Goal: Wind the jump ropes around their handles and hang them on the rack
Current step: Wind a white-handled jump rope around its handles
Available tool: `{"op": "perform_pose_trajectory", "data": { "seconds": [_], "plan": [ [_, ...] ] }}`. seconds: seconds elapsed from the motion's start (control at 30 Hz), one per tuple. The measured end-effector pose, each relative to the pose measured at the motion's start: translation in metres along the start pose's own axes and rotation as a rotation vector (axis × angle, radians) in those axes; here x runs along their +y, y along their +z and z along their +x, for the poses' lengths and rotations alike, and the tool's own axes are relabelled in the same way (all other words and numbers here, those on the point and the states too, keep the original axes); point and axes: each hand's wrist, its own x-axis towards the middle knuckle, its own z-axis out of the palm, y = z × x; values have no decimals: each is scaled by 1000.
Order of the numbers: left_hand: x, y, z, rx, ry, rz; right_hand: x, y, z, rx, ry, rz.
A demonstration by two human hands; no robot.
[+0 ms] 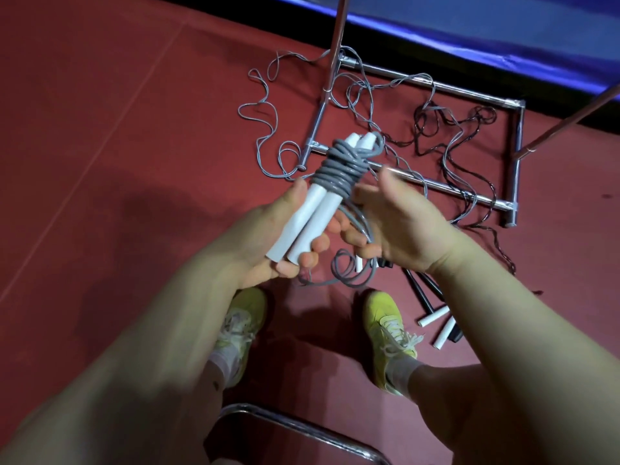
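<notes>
1. Winding in progress. The left hand grips a pair of white handles held side by side; several turns of grey rope already circle their upper half, above the floor in front of the rack's base.
2. The right hand, fingers curled, holds the slack of the same rope; a loose tail hangs below it, so judged from this, a few turns remain before the bundle can be hung.
3. Work left. Another grey rope sprawls unwound over the floor and across the rack's near bar, and a dark rope lies tangled inside the base frame. Spare white handles and black handles lie on the floor beside the person's right shoe.
4. No wound rope is seen hanging; the rack's upper part is out of view.
5. Setting. A red floor; the chrome rack base stands near its far edge, against a blue padded border. A curved chrome tube shows at the bottom edge.
</notes>
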Motion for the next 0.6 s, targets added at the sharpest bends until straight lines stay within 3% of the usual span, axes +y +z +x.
{"op": "perform_pose_trajectory", "data": {
  "seconds": [0.13, 0.27, 0.37, 0.47, 0.6],
  "plan": [
    [1, -2, 4, 105, -56, -2, 4, 4, 4, 242, 6, -181],
    [0, -5, 4, 252, -47, 51, -1, 8, 1, 302, 100, -365],
    [-3, -2, 6, 334, -72, 159, -5, 10, -1, 324, 212, -644],
    [-5, -4, 8, 452, -56, 268, -10, 13, -4, 357, 345, -1080],
    [-2, -11, 10, 513, -16, 294, -15, 26, -12, 446, 244, -1448]
  ]
}}
